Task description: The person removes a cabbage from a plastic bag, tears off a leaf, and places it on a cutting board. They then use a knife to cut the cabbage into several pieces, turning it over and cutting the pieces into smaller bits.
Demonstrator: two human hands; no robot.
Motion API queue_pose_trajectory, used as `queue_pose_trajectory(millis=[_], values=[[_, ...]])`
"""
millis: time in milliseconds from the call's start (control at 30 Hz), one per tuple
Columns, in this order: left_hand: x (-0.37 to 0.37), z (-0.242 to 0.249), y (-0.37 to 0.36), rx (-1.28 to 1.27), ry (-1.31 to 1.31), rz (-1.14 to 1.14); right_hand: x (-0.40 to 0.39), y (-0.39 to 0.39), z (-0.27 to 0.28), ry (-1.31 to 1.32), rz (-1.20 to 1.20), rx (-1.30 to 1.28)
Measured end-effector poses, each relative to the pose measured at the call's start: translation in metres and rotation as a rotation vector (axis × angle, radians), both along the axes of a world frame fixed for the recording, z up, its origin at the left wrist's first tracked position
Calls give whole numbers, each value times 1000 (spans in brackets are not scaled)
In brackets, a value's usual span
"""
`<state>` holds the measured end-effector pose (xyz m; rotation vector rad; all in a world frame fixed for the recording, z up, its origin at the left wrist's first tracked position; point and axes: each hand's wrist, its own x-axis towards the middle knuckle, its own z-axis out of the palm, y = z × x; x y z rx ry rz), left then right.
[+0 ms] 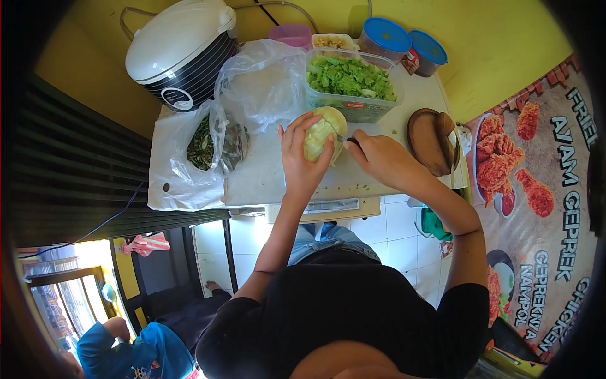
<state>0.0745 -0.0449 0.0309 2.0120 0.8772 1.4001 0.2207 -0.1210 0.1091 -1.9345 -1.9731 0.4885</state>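
Observation:
A pale green cabbage point(317, 140) is held above the table, just in front of the plastic tub. My left hand point(300, 151) grips it from the left side, its fingers and thumb spread around it. My right hand point(379, 156) is closed on the dark handle of a knife point(351, 139). The short visible part of the blade meets the right side of the cabbage; how deep it goes is hidden. Behind the cabbage stands a clear plastic tub point(369, 111) filled with chopped green leaves point(351, 77).
A rice cooker point(183, 47) stands at the back left, beside clear plastic bags point(262, 79), one with dark leaves. Blue-lidded containers point(386, 35) stand at the back. A wooden mortar with pestle point(429, 142) sits on the right. Another person in blue point(142, 350) is at lower left.

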Motion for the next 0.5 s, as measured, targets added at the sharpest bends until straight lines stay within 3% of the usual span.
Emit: queue_pose_trajectory(millis=[67, 500], values=[[-1, 1, 1, -9, -6, 1, -2, -5, 12, -80, -80, -146], [-8, 1, 4, -27, 66, -42, -13, -10, -9, 1, -75, -133]])
